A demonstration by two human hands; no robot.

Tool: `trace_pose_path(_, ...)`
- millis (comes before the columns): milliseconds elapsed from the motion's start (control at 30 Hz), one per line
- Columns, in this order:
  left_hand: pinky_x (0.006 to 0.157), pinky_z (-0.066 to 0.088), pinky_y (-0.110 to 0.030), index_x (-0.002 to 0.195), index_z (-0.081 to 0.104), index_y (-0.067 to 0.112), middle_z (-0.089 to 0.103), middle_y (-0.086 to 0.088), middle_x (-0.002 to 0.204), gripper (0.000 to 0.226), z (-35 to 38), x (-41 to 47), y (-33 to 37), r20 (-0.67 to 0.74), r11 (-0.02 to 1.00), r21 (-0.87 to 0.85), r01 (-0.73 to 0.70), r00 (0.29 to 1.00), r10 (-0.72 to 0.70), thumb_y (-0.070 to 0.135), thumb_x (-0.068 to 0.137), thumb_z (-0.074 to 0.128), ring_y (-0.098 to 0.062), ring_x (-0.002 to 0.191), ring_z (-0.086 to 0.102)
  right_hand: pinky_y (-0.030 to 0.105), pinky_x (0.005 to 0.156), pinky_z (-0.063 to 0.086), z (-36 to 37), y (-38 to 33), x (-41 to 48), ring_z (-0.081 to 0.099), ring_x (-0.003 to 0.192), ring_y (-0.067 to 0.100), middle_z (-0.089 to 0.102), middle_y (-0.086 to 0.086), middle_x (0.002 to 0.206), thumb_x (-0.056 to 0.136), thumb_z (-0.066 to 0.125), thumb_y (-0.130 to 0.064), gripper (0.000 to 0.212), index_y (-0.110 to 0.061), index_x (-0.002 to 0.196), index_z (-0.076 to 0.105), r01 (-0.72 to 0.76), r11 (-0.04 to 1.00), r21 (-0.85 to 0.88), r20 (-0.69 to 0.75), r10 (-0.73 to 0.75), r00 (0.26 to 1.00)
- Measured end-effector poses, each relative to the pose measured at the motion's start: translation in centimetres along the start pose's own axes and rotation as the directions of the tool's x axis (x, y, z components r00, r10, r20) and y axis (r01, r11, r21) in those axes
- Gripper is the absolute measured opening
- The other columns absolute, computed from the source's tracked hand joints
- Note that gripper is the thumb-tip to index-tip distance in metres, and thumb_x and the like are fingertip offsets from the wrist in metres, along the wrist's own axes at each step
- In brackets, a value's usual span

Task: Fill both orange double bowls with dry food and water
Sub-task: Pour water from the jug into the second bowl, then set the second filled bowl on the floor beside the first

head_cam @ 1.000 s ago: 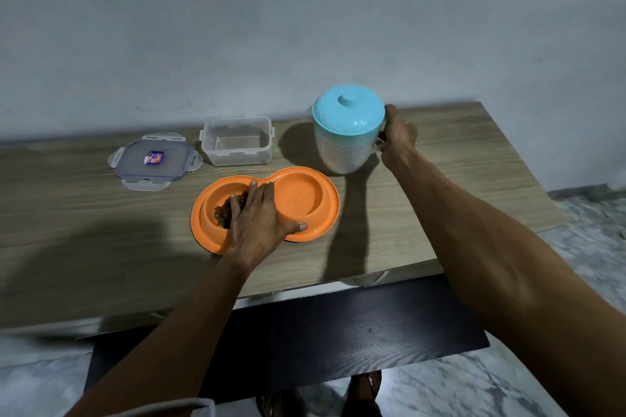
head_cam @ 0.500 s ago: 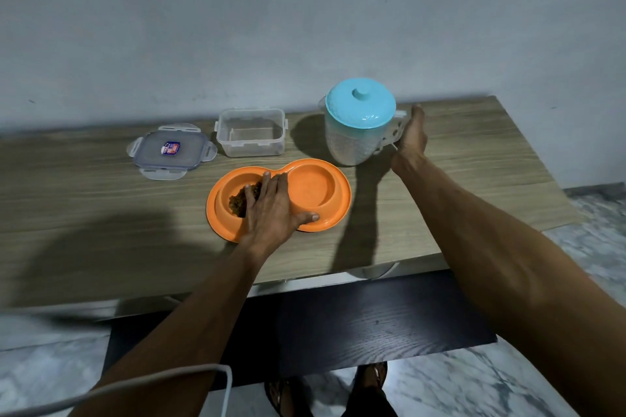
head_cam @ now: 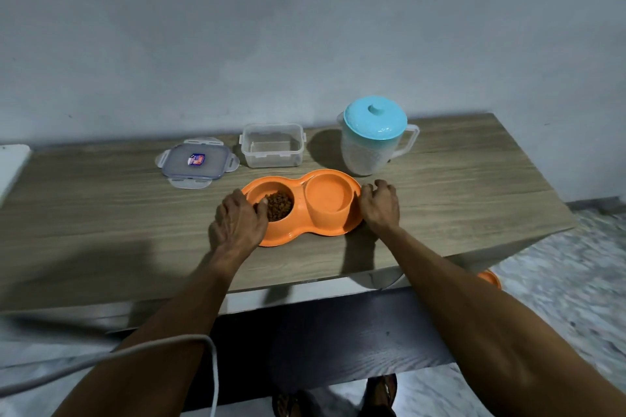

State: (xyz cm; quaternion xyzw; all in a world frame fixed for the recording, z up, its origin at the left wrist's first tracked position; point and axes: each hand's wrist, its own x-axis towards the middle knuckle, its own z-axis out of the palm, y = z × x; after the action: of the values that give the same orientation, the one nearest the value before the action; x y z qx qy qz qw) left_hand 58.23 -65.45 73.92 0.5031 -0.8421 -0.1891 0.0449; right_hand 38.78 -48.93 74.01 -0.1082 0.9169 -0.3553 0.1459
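Note:
An orange double bowl (head_cam: 299, 182) lies on the wooden table (head_cam: 101, 213). Its left cup holds brown dry food (head_cam: 279, 206); whether the right cup (head_cam: 328, 197) holds water is hard to tell. My left hand (head_cam: 238, 220) grips the bowl's left end, fingers over the rim beside the food. My right hand (head_cam: 380, 204) curls around the bowl's right end. A clear water jug with a turquoise lid (head_cam: 372, 142) stands just behind the right cup, handle to the right. The edge of a second orange bowl (head_cam: 489, 278) shows on the floor below the table's right corner.
An empty clear plastic container (head_cam: 272, 145) and its grey lid (head_cam: 196, 161) lie behind the bowl to the left. A white object (head_cam: 10, 166) sits at the table's left edge. A dark panel (head_cam: 321, 342) runs under the table; a white cable (head_cam: 169, 345) crosses my left arm.
My right hand let go of the jug handle and came down to the bowl's right end. My left hand slid from the bowl's middle to its left end, uncovering the food.

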Motion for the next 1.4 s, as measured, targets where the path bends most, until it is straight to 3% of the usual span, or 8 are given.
trace_pose_path(200, 0.099, 0.041, -0.05, 0.129, 0.045, -0.005, 0.052, -0.029, 0.129, 0.059, 0.3, 0.7, -1.3, 0.015, 0.997, -0.07, 0.032, 0.999, -0.031, 0.044, 0.098, 0.041, -0.044, 0.119, 0.049, 0.046, 0.094, 0.044, 1.8, -0.9, -0.7, 0.053, 0.114, 0.039, 0.051, 0.023, 0.129, 0.101, 0.035, -0.036, 0.046, -0.001, 0.123, 0.057, 0.012, 0.996, -0.091, -0.014, -0.013, 1.0)
trace_pose_path(333, 0.103, 0.039, -0.049, 0.128, 0.05, -0.004, 0.048, -0.028, 0.132, 0.056, 0.3, 1.5, -1.2, 0.055, 0.983, -0.128, 0.134, 0.99, -0.128, 0.043, 0.098, 0.043, -0.041, 0.124, 0.045, 0.046, 0.094, 0.043, 2.3, -1.0, -0.4, 0.053, 0.113, 0.04, 0.051, 0.024, 0.127, 0.1, 0.033, -0.043, 0.055, -0.001, 0.119, 0.062, -0.042, 0.995, -0.09, -0.021, 0.04, 0.999)
trace_pose_path(700, 0.087, 0.051, -0.053, 0.107, 0.067, 0.008, 0.062, -0.019, 0.112, 0.066, 0.7, 2.0, -1.3, 0.107, 0.899, -0.325, 0.292, 0.956, -0.272, 0.061, 0.076, 0.044, -0.037, 0.108, 0.057, 0.047, 0.1, 0.043, 1.8, -0.9, -0.4, 0.052, 0.118, 0.04, 0.043, 0.019, 0.137, 0.098, 0.042, -0.05, 0.056, -0.005, 0.127, 0.055, -0.135, 0.99, 0.042, -0.017, 0.136, 0.991)
trace_pose_path(900, 0.084, 0.047, -0.045, 0.114, 0.065, 0.006, 0.058, -0.02, 0.119, 0.051, 0.3, -0.5, 1.0, 0.111, 0.888, -0.395, 0.236, 0.972, -0.208, 0.048, 0.087, 0.054, -0.036, 0.112, 0.054, 0.046, 0.097, 0.044, 0.3, 1.2, -1.4, 0.051, 0.118, 0.038, 0.043, 0.019, 0.137, 0.1, 0.04, -0.045, 0.053, -0.002, 0.129, 0.05, -0.119, 0.982, 0.146, -0.05, 0.128, 0.991)
trace_pose_path(1067, 0.087, 0.049, -0.045, 0.115, 0.066, 0.013, 0.059, -0.016, 0.119, 0.061, 0.4, -3.7, 4.1, 0.075, 0.918, -0.357, 0.174, 0.985, -0.158, 0.061, 0.081, 0.048, -0.036, 0.109, 0.056, 0.049, 0.096, 0.048, -3.1, 4.4, -1.9, 0.054, 0.114, 0.037, 0.049, 0.02, 0.129, 0.099, 0.041, -0.046, 0.054, 0.0, 0.124, 0.053, -0.096, 0.973, 0.21, -0.096, 0.118, 0.988)
trace_pose_path(1233, 0.077, 0.049, -0.04, 0.117, 0.062, 0.01, 0.063, -0.011, 0.114, 0.047, 1.7, -7.7, 9.6, 0.08, 0.889, -0.444, 0.116, 0.993, -0.09, 0.048, 0.09, 0.056, -0.028, 0.096, 0.061, 0.046, 0.093, 0.05, -8.9, 8.3, -1.9, 0.056, 0.111, 0.035, 0.052, 0.019, 0.126, 0.099, 0.042, -0.046, 0.054, 0.001, 0.12, 0.055, -0.09, 0.966, 0.243, -0.169, 0.133, 0.977)
trace_pose_path(1300, 0.08, 0.05, -0.04, 0.112, 0.062, 0.009, 0.065, -0.008, 0.104, 0.043, 2.1, -10.0, 12.5, 0.058, 0.884, -0.458, 0.092, 0.996, -0.073, 0.046, 0.091, 0.057, -0.025, 0.089, 0.059, 0.046, 0.094, 0.049, -12.0, 10.3, -1.7, 0.056, 0.112, 0.037, 0.054, 0.02, 0.125, 0.098, 0.043, -0.047, 0.055, 0.002, 0.119, 0.056, -0.084, 0.961, 0.262, -0.197, 0.139, 0.97)
trace_pose_path(1400, 0.083, 0.045, -0.036, 0.113, 0.062, 0.006, 0.065, -0.013, 0.107, 0.04, 3.1, -13.0, 17.3, 0.058, 0.87, -0.491, 0.045, 0.998, -0.019, 0.041, 0.093, 0.058, -0.027, 0.095, 0.058, 0.044, 0.093, 0.047, -17.1, 13.7, -1.6, 0.055, 0.112, 0.037, 0.054, 0.021, 0.125, 0.097, 0.044, -0.046, 0.055, 0.004, 0.118, 0.056, -0.086, 0.953, 0.292, -0.236, 0.159, 0.959)
